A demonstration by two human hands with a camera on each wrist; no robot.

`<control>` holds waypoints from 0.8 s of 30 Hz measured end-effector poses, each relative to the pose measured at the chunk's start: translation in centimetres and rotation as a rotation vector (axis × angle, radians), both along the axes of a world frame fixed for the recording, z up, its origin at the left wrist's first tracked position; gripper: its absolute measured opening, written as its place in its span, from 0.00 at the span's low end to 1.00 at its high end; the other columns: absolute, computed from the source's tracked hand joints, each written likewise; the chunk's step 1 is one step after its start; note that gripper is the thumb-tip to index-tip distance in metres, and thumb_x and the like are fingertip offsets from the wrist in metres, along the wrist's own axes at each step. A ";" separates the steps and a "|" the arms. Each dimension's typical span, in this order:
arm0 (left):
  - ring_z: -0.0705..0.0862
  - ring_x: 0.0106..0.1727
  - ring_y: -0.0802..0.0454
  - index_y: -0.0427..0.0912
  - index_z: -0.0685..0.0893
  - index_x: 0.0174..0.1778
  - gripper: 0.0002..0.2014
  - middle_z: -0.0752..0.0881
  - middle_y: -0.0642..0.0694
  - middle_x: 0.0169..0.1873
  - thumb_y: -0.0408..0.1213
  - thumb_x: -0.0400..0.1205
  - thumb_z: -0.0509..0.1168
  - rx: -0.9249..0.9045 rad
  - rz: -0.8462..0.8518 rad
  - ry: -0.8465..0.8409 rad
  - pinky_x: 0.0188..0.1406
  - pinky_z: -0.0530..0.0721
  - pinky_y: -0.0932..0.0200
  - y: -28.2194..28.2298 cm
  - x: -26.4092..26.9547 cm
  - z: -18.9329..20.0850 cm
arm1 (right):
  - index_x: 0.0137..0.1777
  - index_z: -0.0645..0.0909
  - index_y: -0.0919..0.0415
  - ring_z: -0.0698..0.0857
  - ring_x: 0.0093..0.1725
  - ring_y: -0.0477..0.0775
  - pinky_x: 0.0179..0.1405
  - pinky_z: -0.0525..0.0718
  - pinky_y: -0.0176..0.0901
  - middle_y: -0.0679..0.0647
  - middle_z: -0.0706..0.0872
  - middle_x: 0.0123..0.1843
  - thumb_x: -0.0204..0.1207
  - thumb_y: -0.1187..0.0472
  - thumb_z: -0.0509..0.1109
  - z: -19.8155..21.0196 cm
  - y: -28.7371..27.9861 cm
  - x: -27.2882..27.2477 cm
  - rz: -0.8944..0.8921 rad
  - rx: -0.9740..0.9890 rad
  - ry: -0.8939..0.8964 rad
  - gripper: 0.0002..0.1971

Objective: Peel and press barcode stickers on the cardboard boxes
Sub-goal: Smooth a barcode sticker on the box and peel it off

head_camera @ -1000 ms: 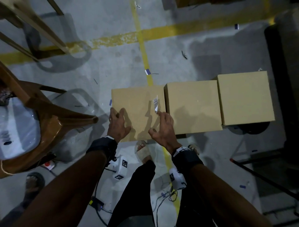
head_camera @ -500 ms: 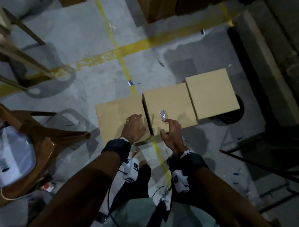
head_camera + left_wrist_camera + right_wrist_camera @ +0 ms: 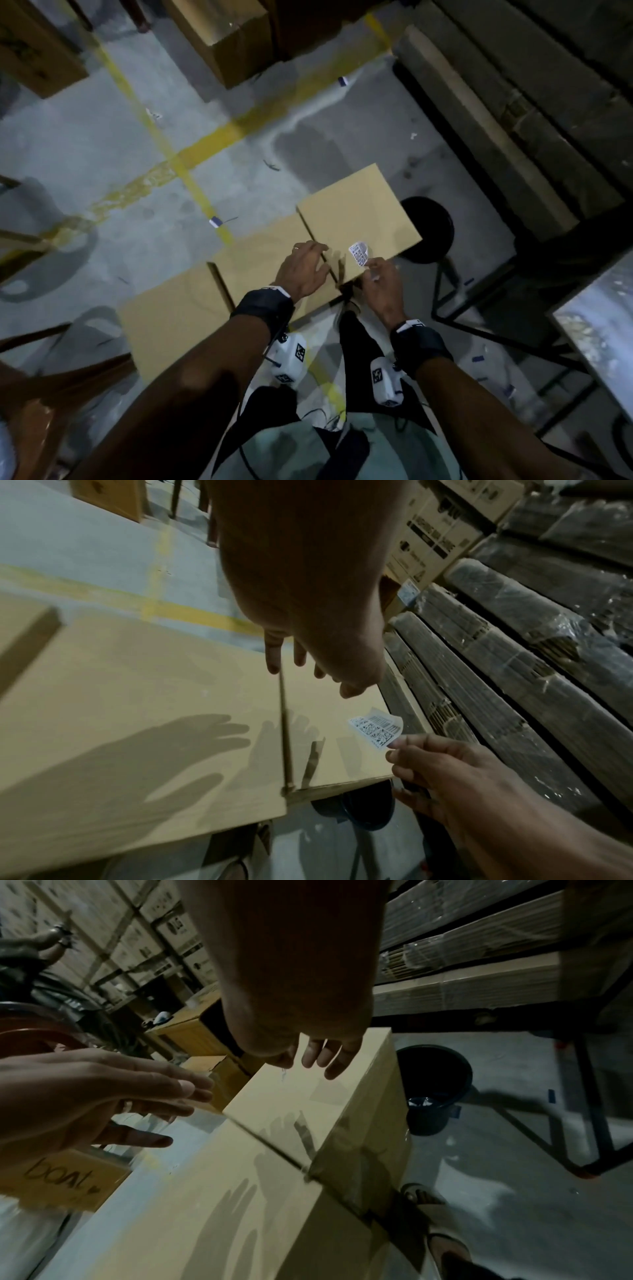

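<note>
Three plain cardboard boxes stand side by side in a row on the floor: left box [image 3: 171, 329], middle box [image 3: 253, 253], right box [image 3: 359, 212]. My right hand [image 3: 371, 265] pinches a curled white barcode sticker [image 3: 359, 253] by one end, just above the right box's near corner. The sticker [image 3: 377, 727] hangs printed side up in the left wrist view, off the cardboard. My left hand [image 3: 318, 257] is spread with straight fingers over the seam between the middle and right boxes, holding nothing. Its shadow falls on the box tops [image 3: 274, 1150].
A black bucket [image 3: 428, 229] stands right behind the right box. A dark metal frame [image 3: 479, 329] runs along the right. Wrapped bundles [image 3: 513, 102] and large cartons [image 3: 233, 41] line the back. A brown chair [image 3: 51, 394] sits at the lower left.
Both hands have moved rightward along the row, from the left box past the middle one to the right box. The right hand has carried the sticker with it.
</note>
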State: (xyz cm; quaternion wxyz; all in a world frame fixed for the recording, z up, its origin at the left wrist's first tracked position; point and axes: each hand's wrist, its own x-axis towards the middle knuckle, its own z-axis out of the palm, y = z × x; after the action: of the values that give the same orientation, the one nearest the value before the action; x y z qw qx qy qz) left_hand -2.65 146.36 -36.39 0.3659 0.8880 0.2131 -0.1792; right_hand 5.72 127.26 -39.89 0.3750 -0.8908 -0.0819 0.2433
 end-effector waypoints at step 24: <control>0.77 0.68 0.36 0.40 0.79 0.73 0.26 0.80 0.41 0.70 0.49 0.83 0.53 0.071 -0.404 0.017 0.63 0.81 0.41 -7.1 28.5 -7.8 | 0.47 0.90 0.62 0.90 0.43 0.65 0.44 0.88 0.53 0.61 0.93 0.44 0.81 0.50 0.62 -9.9 -9.1 27.0 -0.186 -0.201 -0.057 0.19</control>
State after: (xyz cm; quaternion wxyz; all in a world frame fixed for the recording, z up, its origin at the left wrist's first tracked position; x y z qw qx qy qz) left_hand 25.87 139.22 -44.23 0.2894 0.9235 0.0399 -0.2488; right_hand 32.74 118.17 -49.80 0.3023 -0.9342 0.0152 0.1890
